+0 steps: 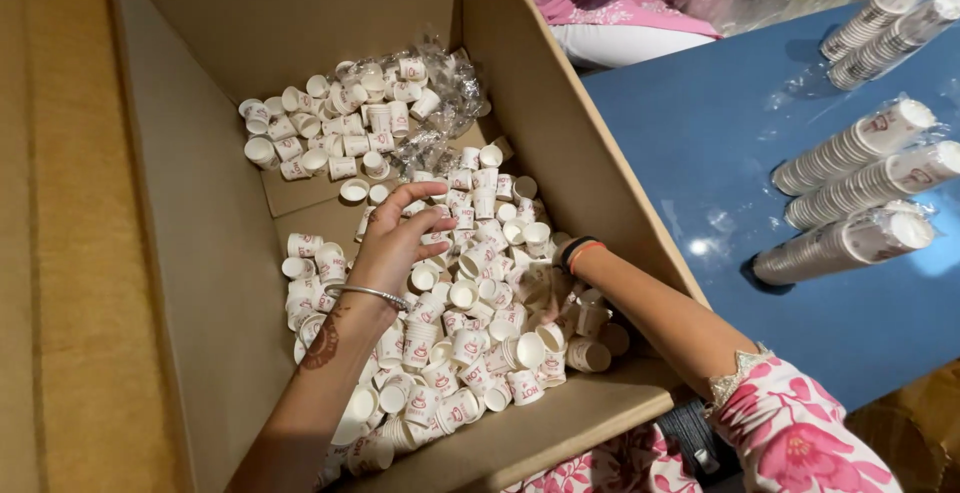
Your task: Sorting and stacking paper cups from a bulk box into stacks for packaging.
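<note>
I see the cardboard box [200, 253] holding loose paper cups [470, 323] — my left hand [395, 238] hovers over them, fingers loosely spread, holding nothing. My right hand [545, 288] is buried among the cups — grip I cannot tell. Sleeved cup stacks [860, 188] lie on the blue table [720, 133].

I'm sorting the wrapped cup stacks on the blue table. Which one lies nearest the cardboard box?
The lowest stack, nearest the camera: its left end reaches closest to the cardboard box, while the others sit further right.

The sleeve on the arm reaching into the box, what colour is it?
The sleeve is white with pink flowers, seen in the head view.
</note>
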